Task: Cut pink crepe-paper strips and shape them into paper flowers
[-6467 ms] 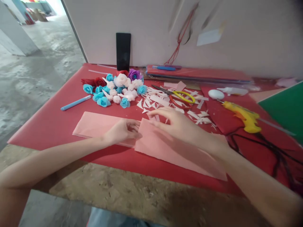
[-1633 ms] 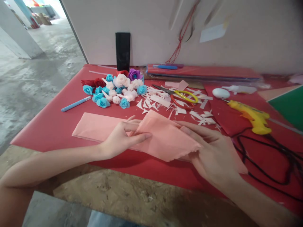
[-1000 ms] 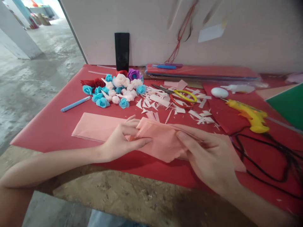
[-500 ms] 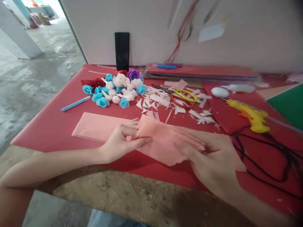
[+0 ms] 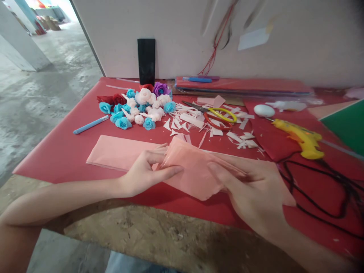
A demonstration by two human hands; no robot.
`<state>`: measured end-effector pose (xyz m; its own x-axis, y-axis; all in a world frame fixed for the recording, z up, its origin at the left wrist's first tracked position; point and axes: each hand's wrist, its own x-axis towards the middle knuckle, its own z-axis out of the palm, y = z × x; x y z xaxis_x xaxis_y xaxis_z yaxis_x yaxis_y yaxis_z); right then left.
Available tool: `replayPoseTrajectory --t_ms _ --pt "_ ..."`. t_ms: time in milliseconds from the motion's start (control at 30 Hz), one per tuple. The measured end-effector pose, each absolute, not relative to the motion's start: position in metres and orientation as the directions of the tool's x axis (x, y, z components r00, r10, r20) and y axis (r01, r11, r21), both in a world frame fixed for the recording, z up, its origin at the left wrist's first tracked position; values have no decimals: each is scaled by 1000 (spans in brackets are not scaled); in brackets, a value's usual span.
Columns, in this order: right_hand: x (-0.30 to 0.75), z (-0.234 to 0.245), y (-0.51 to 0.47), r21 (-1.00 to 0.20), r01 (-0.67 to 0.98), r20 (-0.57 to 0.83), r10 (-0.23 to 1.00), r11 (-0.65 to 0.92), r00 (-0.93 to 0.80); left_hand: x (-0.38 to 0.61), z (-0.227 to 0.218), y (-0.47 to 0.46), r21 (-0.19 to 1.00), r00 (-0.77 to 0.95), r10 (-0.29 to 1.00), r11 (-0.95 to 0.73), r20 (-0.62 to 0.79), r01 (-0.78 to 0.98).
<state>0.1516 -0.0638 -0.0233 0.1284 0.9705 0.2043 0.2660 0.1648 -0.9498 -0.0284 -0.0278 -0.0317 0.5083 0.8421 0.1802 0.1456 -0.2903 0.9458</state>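
Note:
A folded stack of thin peach crepe paper point(image 5: 193, 167) is held between both hands over the table's front part. My left hand point(image 5: 148, 168) pinches its left end, thumb on top and fingers behind. My right hand point(image 5: 253, 189) grips the right end, its thumb pressed on the front face and its fingers mostly hidden behind the layers. Beneath the hands lies a long strip of the same peach paper point(image 5: 113, 151), flat on the red covering, with its middle hidden.
Behind the hands lie paper roses point(image 5: 145, 96), paper scraps point(image 5: 193, 120) and scissors point(image 5: 218, 115). A yellow glue gun point(image 5: 301, 138) with a black cord point(image 5: 313, 172) rests at right. A blue pen point(image 5: 91, 125) lies at left, and a black phone-like slab point(image 5: 146, 62) leans on the wall.
My right thumb has slid slightly up and left on the folded paper, and the layers at its right end sit closer together. My left hand is nearly still.

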Motion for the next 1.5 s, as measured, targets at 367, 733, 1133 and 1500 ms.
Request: replayPoseTrajectory --t_ms 367,733,1133,1500 --pt "155 -29 -67 -973 166 179 978 160 103 -32 -35 -26 897 493 801 -433 339 86" --pt "149 -19 -72 -846 406 395 917 345 45 -39 -19 -22 850 395 818 -506 419 146" --pt "149 -18 -72 -865 411 357 928 287 103 -42 -12 -22 643 430 649 -744 628 182" --pt "150 -16 -72 -851 408 385 921 330 60 -43 -11 -19 580 476 574 -800 666 153"
